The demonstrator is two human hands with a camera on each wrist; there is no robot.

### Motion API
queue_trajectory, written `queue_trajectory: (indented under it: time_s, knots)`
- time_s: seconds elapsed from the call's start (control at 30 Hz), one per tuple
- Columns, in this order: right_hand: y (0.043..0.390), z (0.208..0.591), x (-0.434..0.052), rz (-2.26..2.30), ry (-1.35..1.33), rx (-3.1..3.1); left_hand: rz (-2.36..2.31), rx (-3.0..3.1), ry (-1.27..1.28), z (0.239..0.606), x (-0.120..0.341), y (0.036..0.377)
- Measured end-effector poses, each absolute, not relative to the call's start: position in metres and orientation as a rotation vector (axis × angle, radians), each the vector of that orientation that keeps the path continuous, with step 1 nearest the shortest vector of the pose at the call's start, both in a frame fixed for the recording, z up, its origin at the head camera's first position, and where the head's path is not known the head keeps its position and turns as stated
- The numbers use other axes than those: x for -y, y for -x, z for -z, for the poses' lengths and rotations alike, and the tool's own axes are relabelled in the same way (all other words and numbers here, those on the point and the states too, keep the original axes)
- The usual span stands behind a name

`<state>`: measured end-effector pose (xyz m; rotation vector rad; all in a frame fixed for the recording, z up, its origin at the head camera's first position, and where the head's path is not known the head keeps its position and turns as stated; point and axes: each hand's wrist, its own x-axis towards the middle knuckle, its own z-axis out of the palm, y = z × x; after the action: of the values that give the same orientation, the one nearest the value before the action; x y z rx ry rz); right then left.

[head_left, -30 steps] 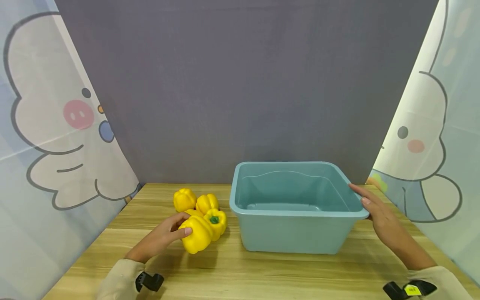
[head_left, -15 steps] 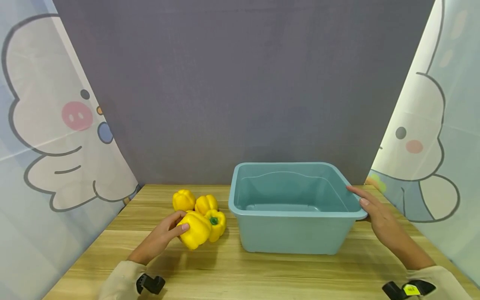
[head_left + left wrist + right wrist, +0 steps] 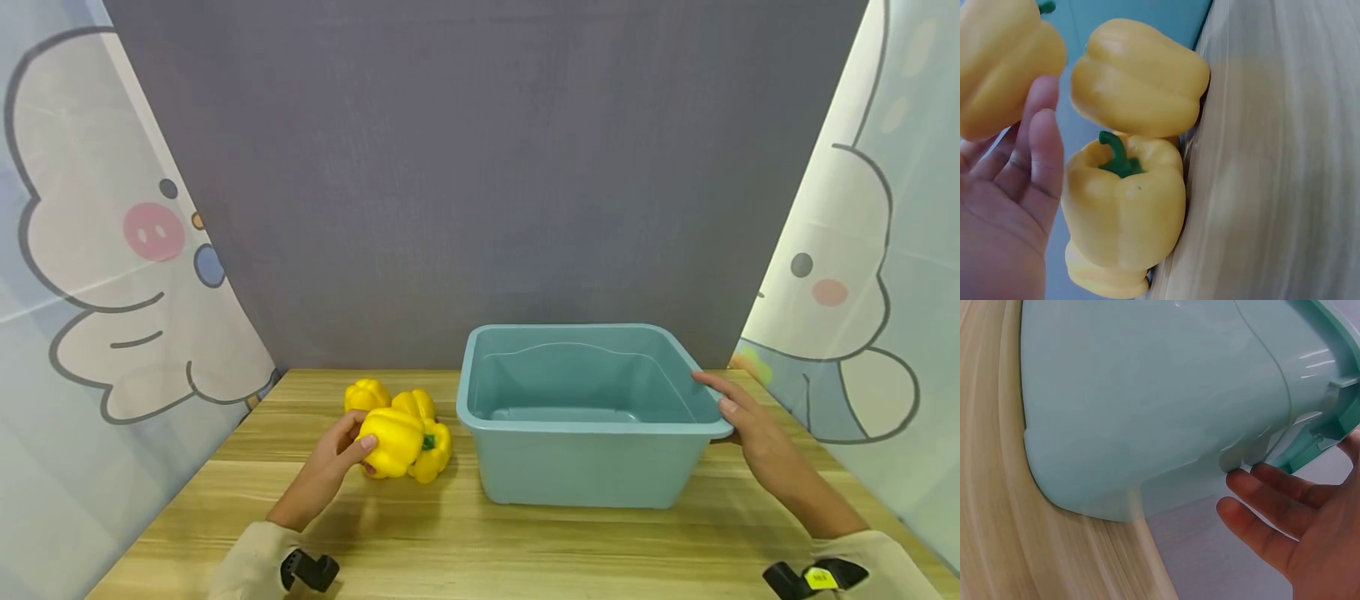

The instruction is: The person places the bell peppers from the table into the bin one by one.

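Note:
A yellow bell pepper (image 3: 394, 442) is gripped in my left hand (image 3: 321, 467), thumb on its near side and fingers behind it. In the left wrist view the held bell pepper (image 3: 1007, 69) is raised off the table, its green stem at the top. Beside it, several more yellow bell peppers sit bunched on the table, one with its green stem (image 3: 1119, 159) facing up. My right hand (image 3: 761, 433) holds the right rim of a blue-green plastic tub (image 3: 592, 467). Its fingers (image 3: 1272, 497) reach under the rim against the outer wall.
The wood-grain table (image 3: 525, 554) carries the tub right of the peppers. A grey cloth backdrop (image 3: 480, 183) rises behind the table, with cartoon-printed curtains (image 3: 97, 333) at both sides. No peppers show inside the tub.
My left hand has moved slightly up and away in the head view, lifting and tilting the held bell pepper over the others. The right hand and tub have stayed put.

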<state>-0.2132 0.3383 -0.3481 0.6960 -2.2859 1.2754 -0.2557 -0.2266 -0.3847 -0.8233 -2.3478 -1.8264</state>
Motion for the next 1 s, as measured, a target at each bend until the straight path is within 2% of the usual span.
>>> queue_trajectory:
  time_s: [0.2, 1.0]
  knots:
    - [0.214, 0.349, -0.339, -1.284, -0.676, 2.293, 1.892, 2.265, 0.686, 0.386, 0.217, 0.258]
    - [0.213, 0.349, -0.336, -1.278, -0.649, 2.291, 1.958, 2.16, 0.618, 0.373, 0.189, 0.269]
